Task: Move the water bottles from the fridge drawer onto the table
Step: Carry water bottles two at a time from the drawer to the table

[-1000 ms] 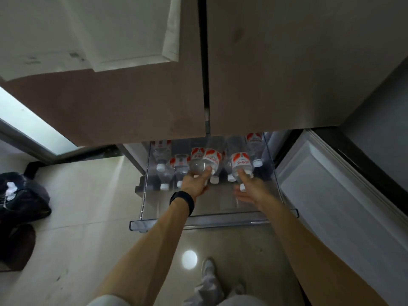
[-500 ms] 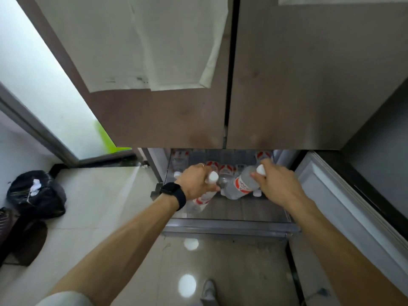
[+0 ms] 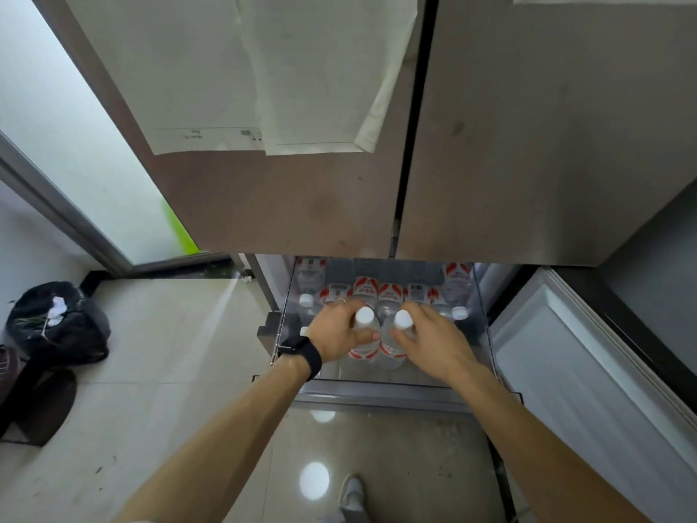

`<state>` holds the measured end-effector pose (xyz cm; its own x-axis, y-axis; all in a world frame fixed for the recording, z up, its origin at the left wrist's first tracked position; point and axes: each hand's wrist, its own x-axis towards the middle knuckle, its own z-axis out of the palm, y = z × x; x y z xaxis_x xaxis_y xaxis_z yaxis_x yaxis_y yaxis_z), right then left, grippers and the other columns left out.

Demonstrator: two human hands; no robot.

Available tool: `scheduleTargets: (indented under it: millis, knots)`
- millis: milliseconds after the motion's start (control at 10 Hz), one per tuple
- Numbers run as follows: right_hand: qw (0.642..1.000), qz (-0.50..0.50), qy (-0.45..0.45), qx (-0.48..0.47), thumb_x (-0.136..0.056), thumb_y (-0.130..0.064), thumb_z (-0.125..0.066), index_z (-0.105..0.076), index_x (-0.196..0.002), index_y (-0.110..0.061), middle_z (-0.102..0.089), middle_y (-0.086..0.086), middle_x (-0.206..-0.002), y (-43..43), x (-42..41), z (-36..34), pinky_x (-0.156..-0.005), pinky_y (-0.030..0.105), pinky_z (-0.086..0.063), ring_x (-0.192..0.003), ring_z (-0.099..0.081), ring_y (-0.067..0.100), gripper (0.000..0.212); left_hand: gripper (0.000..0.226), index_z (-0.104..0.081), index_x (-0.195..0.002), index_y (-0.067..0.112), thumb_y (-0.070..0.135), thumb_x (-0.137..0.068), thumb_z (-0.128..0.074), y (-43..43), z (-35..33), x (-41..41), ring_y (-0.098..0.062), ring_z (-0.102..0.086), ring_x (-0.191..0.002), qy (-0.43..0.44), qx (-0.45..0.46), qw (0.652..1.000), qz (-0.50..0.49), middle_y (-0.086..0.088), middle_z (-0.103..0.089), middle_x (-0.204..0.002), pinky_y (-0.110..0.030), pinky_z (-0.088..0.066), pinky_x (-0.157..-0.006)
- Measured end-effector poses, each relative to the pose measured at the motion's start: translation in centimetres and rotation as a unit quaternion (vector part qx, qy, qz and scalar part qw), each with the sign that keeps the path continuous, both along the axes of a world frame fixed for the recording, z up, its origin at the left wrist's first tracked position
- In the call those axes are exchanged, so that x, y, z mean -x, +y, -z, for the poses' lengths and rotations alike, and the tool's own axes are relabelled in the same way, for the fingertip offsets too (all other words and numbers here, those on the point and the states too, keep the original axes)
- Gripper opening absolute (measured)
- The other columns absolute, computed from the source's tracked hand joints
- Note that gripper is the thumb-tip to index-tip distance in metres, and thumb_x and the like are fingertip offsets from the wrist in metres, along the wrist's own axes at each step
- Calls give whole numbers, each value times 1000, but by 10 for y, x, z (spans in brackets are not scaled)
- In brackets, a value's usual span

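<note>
Clear plastic, white caps, red-and-white labels. Head view (the only one): the drawer stands pulled out below the closed fridge doors, and the person leans over it with both arms down.

Left hand: fingers curled round the shoulder of the left bottle, just under the cap, which pokes up between thumb and forefinger. A black watch sits on that wrist.

Right hand: same hold on the right bottle, with the cap showing above the fingers.

Both bottles are upright, side by side and nearly touching, over the front half of the drawer. Whether their bases rest on the drawer floor or hang clear cannot be told.

Rear row: more bottles lie on their sides at the back of the drawer, caps toward the person. Table not in view.

Handling, as judgement:
- The bottles look full, so each is moderately heavy for a one-hand hold.
- Thin walls will give under a squeeze, and cold plastic may be damp and slippery.
- The stiffest place to hold is the neck and shoulder under the cap ring, where both hands are.
- The main risk is a slip if a grip slides down to the soft label band.
</note>
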<state>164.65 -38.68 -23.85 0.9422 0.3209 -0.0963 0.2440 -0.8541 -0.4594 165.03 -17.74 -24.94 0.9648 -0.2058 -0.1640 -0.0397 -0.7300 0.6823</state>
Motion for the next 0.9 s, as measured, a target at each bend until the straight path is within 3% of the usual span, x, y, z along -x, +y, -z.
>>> scheduleTargets:
  millis: [100, 200, 300, 400, 500, 600, 700, 800, 900]
  knots:
    - [994, 46, 50, -83, -91, -48, -64, -49, -122, -37, -55, -7, -122, -4, -1, 10, -85, 39, -55, -100, -59, 13, 36, 41, -66, -115, 24, 45, -81, -79, 5, 8, -4, -14, -58, -92, 2, 3, 1000, -4, 7, -64, -103, -38, -53, -86]
    - [981, 87, 83, -155, -82, -42, -77, -52, -119, -39, -47, -7, -126, -8, -4, 17, -98, 38, -50, -112, -54, 14, 45, 64, -58, -129, 34, 51, -73, -84, 9, 13, -6, -13, -45, -108, 28, -19, 999, -3, 8, -51, -118, -31, -43, -98]
    - [969, 92, 143, -176, -70, -39, -88, -50, -122, -35, -52, -10, -129, -2, -10, 24, -97, 39, -51, -116, -53, 12, 64, 84, -45, -138, 38, 41, -67, -89, 9, 25, -7, -18, -41, -126, 65, -18, 997, 32, 6, -49, -137, -40, -40, -108]
    - [964, 114, 171, -169, -53, -74, -80, -56, -119, -35, -62, -21, -111, 11, -13, 46, -98, 35, -51, -103, -60, 1, 80, 85, -40, -135, 41, 35, -66, -89, 3, 39, -7, -16, -54, -119, 75, 26, 997, 21, 11, -56, -131, -45, -49, -102]
    - [964, 127, 162, -170, -68, -38, -90, -53, -125, -28, -60, -19, -107, 17, -12, 46, -84, 11, -47, -96, -58, 1, 68, 75, -43, -130, 33, 45, -68, -84, 1, 43, -10, -13, -61, -107, 77, 31, 996, 23, 12, -61, -120, -40, -54, -94]
    - [967, 140, 143, -157, -73, -27, -88, -51, -130, -19, -57, -10, -105, 17, -13, 47, -78, 13, -41, -95, -55, 9, 68, 67, -45, -124, 34, 49, -68, -79, 5, 46, -14, -13, -63, -100, 76, 13, 997, 27, 13, -64, -111, -40, -56, -89]
    - [969, 144, 143, -145, -72, -29, -88, -52, -130, -18, -58, -11, -105, 20, -12, 45, -81, 16, -41, -97, -59, 12, 69, 68, -44, -126, 33, 47, -72, -82, 7, 48, -14, -13, -63, -103, 70, 14, 997, 28, 12, -63, -115, -36, -54, -91]
    - [970, 158, 123, -141, -73, -27, -88, -54, -127, -22, -59, -13, -104, 21, -9, 49, -71, 3, -40, -91, -55, 3, 64, 65, -46, -125, 35, 40, -73, -85, 6, 43, -11, -14, -62, -107, 64, 20, 997, 31, 11, -64, -117, -38, -53, -93]
    - [967, 210, 120, -83, -82, -22, -80, -58, -117, -25, -64, -14, -103, 32, -1, 23, -75, 8, -45, -93, -60, 3, 42, 64, -50, -125, 34, 35, -72, -86, 7, 26, -7, -17, -61, -111, 44, 14, 998, 40, 9, -65, -119, -40, -51, -96]
